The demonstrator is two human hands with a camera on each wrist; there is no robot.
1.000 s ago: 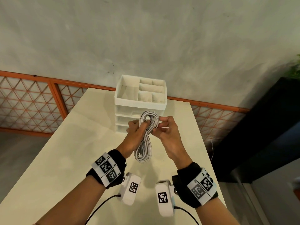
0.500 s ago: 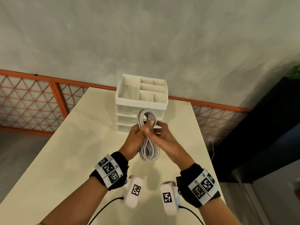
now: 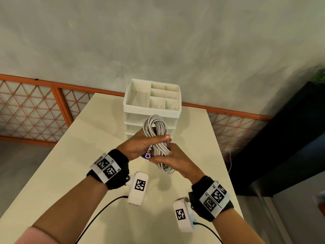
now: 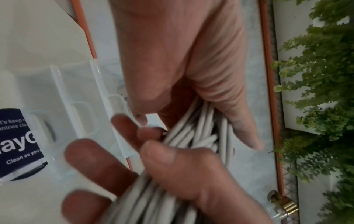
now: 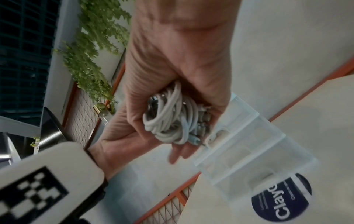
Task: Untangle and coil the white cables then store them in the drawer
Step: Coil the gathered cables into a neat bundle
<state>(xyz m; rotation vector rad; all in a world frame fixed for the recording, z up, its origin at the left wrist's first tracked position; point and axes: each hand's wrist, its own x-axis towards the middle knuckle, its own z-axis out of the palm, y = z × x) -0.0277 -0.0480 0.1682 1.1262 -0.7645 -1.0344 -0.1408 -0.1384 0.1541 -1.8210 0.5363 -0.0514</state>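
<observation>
A coiled bundle of white cable (image 3: 155,127) stands upright above the table, in front of the white drawer unit (image 3: 152,110). My left hand (image 3: 158,139) grips its waist from the left, fingers curled over the strands. From the right, my right hand (image 3: 162,154) wraps round the bundle just below. In the left wrist view the cable (image 4: 201,136) runs between both hands. The right wrist view shows the coil's end (image 5: 170,118) and its plugs inside my right hand (image 5: 178,84). The drawer fronts look closed; the coil hides part of them.
The cream table (image 3: 84,155) has a round purple sticker (image 3: 148,154) under my hands. The drawer unit carries an open compartment tray (image 3: 158,95) on top. An orange lattice railing (image 3: 35,110) borders the table's far and left sides. A dark cabinet (image 3: 281,138) stands right.
My right hand has gone from pinching the strand near the coil's top to wrapping round its waist below the left hand. The coil now stands a little higher and straighter.
</observation>
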